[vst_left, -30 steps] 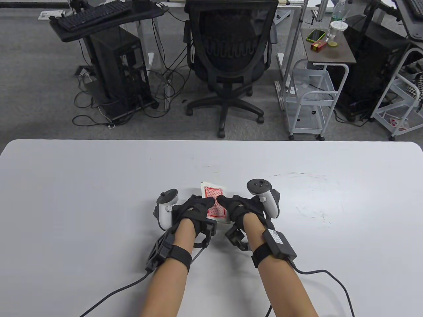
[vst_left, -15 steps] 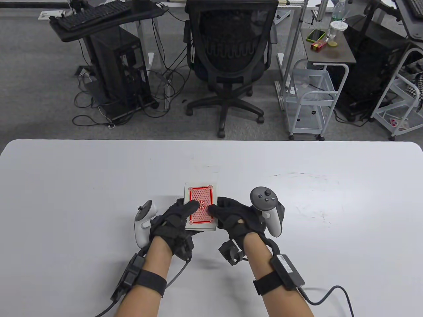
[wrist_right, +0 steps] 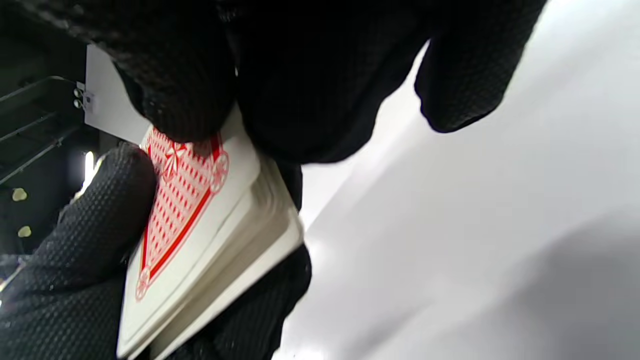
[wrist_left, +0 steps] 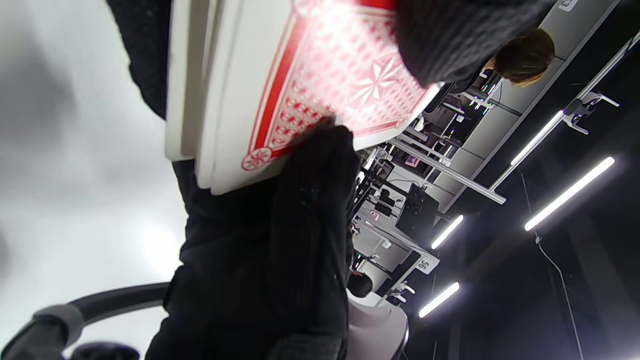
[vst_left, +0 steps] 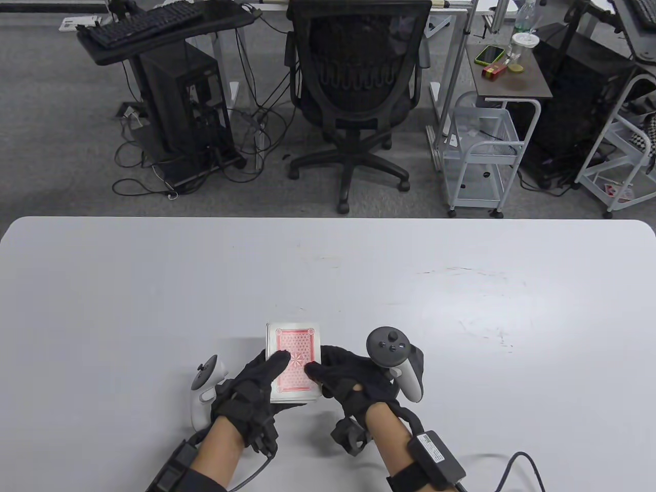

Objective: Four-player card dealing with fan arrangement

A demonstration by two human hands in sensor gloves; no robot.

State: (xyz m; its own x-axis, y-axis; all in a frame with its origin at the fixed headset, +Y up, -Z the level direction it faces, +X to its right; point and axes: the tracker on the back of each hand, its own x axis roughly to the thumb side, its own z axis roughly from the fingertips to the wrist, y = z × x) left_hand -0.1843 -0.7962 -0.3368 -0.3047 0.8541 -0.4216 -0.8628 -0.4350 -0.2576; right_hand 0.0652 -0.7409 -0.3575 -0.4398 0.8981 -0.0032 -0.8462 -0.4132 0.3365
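Note:
A deck of red-backed cards (vst_left: 293, 353) is held face down just above the white table (vst_left: 154, 307), near its front edge. My left hand (vst_left: 271, 376) cups the deck from below and the left, its thumb lying across the top card. My right hand (vst_left: 319, 376) pinches the top card at the deck's right edge, thumb on the red back. In the left wrist view the deck (wrist_left: 320, 85) shows its top cards slid a little off the block. The right wrist view shows the deck (wrist_right: 200, 240) between my right fingers (wrist_right: 190, 85) and my left thumb (wrist_right: 75, 250).
A black office chair (vst_left: 359, 77) stands beyond the table's far edge, with a white wire cart (vst_left: 482, 154) to its right. A glove cable (vst_left: 523, 461) trails off the front edge at the right. No dealt cards lie on the table.
Both hands have carried the deck toward the front edge and slightly left. The deck has turned from tilted to square with the table.

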